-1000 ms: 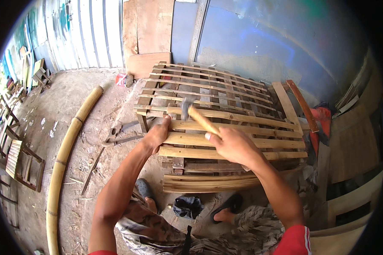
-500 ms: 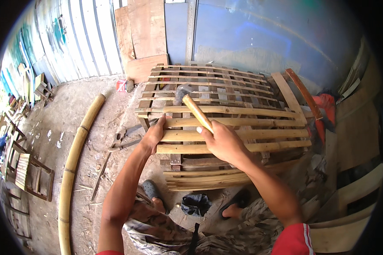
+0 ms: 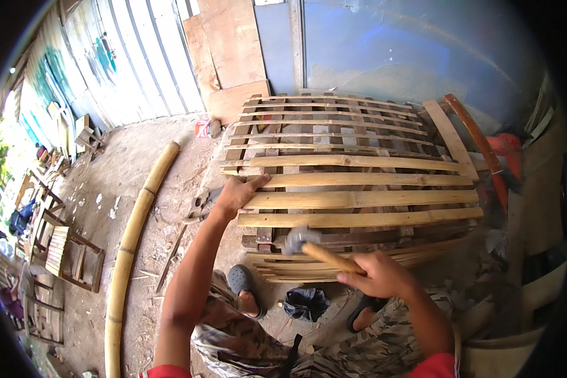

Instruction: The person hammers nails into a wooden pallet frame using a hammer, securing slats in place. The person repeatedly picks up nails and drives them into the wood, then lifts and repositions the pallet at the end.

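My right hand is wrapped round the wooden handle of a hammer. The hammer's metal head, smeared by motion, is at the near edge of the slatted frame, over its dark lower boards. My left hand grips the left end of a split bamboo slat, fingers over its top. Two more wide bamboo slats, a middle one and a near one, lie parallel on the near side. Farther off, thinner strips cross the wooden frame.
A long bamboo pole lies on the floor at the left. More split strips are stacked below the frame's near side. A black plastic bag sits between my feet. Small wooden stools stand far left; a red-orange saw-like tool leans at the right.
My right hand has brought the hammer down and toward me, from above the slats to the frame's near edge. My left hand stays at the slat ends. The whole view has shifted slightly.
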`<state>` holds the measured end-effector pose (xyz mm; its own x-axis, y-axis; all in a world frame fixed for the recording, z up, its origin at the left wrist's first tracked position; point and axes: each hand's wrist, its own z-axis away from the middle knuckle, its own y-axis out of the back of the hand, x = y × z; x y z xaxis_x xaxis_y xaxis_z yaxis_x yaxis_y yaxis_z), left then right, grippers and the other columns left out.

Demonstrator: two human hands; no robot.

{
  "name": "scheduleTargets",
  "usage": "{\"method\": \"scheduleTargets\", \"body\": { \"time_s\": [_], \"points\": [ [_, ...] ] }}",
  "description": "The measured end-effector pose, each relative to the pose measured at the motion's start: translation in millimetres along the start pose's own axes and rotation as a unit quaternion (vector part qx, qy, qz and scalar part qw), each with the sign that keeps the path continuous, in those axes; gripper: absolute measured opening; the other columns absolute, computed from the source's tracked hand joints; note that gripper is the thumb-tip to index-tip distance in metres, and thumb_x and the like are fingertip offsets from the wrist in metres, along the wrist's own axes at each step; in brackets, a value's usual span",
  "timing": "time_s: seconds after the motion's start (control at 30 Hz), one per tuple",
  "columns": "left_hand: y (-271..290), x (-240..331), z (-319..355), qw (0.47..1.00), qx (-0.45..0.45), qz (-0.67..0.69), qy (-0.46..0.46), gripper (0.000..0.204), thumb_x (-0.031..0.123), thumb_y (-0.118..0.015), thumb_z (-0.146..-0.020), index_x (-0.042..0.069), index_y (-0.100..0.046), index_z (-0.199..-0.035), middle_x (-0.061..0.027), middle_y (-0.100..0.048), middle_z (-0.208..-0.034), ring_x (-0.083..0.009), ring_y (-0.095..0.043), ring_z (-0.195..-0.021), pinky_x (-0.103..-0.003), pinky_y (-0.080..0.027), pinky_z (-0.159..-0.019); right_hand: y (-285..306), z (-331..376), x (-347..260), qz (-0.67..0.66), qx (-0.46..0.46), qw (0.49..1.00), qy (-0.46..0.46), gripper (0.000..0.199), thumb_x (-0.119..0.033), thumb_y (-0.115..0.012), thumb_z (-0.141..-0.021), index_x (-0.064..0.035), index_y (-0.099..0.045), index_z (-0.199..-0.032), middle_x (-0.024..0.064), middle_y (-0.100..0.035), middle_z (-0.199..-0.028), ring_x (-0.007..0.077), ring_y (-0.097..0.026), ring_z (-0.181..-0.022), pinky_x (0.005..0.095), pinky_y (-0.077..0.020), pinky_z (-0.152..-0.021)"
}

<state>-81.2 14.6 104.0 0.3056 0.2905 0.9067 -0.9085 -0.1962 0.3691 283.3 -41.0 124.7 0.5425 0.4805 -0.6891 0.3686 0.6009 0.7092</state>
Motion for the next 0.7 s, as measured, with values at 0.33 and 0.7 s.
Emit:
{"method": "scheduleTargets", "body": {
  "time_s": [0.33, 0.7],
  "points": [
    [38.0, -87.6, -2.6, 0.968, 0.119, 0.205, 0.083, 0.056, 0.052, -0.053, -0.1, 0.0, -0.065, -0.119, -0.0094, -0.07, -0.1, -0.0185, -0.065, -0.081, -0.034, -0.052, -0.075, -48.0, 22.1, 51.0, 0.19, -0.121, 0.974, -0.031, 0.043, -0.045, -0.062, -0.095, -0.0027, -0.065, -0.093, 0.0185, -0.068, -0.07, 0.0384, -0.07, -0.07, 0.0463, -0.0544, -0.067],
    [-193.1, -397.2, 142.1, 0.93, 0.311, -0.069, 0.185, 0.049, 0.044, -0.059, -0.096, -0.002, -0.069, -0.083, -0.0212, -0.07, -0.079, -0.035, -0.068, -0.069, -0.048, -0.051, -0.066, -64.0, 40.7, 85.9, 0.257, -0.235, 0.925, -0.152, 0.032, -0.034, -0.068, -0.09, -0.0025, -0.069, -0.086, 0.0193, -0.071, -0.078, 0.0376, -0.07, -0.075, 0.0472, -0.0542, -0.072]
  ]
}}
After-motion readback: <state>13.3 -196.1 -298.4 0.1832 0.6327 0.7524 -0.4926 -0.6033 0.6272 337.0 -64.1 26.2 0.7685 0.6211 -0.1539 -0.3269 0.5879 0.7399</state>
